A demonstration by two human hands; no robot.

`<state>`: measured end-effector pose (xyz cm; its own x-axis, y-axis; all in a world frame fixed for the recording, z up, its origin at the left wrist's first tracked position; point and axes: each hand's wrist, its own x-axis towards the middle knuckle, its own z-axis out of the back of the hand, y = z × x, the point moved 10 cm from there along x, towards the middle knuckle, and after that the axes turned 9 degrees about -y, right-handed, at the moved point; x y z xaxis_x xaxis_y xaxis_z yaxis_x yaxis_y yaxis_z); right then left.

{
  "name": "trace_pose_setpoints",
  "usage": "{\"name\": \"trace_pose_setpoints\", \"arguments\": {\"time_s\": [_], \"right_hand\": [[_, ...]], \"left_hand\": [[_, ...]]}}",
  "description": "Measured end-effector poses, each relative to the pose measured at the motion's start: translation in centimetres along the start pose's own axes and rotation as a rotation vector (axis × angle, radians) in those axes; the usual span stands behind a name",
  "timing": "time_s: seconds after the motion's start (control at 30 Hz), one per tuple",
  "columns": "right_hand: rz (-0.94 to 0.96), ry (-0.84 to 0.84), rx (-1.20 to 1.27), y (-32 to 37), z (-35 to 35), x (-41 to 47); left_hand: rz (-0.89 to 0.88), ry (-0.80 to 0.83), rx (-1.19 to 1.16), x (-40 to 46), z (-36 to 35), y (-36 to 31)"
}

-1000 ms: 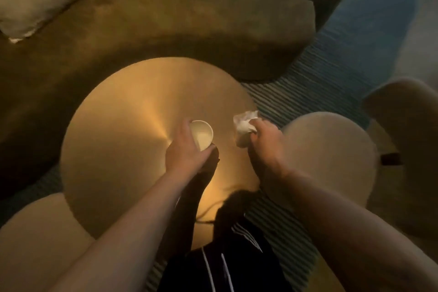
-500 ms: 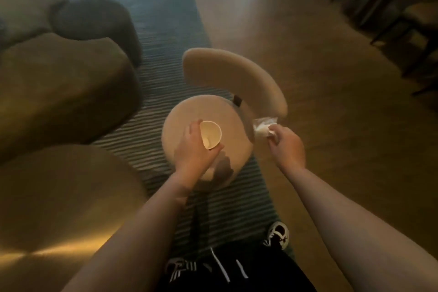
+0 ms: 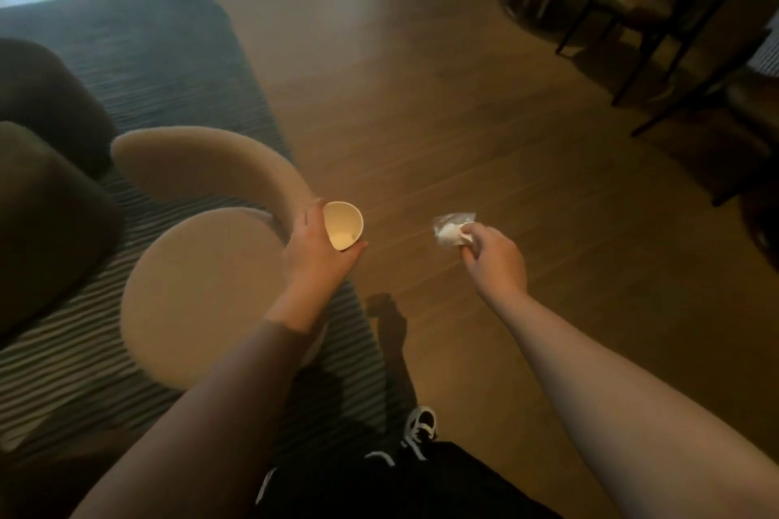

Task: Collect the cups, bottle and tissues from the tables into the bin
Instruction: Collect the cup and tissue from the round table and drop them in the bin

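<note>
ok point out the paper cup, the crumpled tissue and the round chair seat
white paper cup (image 3: pixel 346 226), head view, inside wall
crumpled white tissue (image 3: pixel 450 233), head view, middle of the wad
round beige chair seat (image 3: pixel 202 291), head view, bare top

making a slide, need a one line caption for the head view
Left hand carries a paper cup, right hand a crumpled tissue, above the wooden floor.

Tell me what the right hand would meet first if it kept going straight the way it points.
The right hand, holding the tissue, points forward and slightly left over bare wooden floor. The way looks free as far as the curtain at the far edge, though depth is unclear.
</note>
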<state>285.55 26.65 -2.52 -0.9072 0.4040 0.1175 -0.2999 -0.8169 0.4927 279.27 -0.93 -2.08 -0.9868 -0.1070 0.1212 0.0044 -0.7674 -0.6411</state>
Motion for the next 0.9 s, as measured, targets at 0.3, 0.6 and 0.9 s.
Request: {"name": "trace_pose_setpoints", "arguments": {"time_s": [0.3,0.6,0.9], "right_hand": [[0.041,0.008,0.041,-3.2,0.4,13.6],[0.156,0.045,0.042,0.9,-8.0,33.0],[0.332,0.154,0.085,16.9,-17.7,60.1]], "left_hand": [[0.0,-0.065,0.037,8.8,-5.7,-6.3],[0.109,-0.175,-0.017,26.7,-11.1,-4.8],[0.219,-0.232,0.093,52.8,-13.0,-2.0]]}}
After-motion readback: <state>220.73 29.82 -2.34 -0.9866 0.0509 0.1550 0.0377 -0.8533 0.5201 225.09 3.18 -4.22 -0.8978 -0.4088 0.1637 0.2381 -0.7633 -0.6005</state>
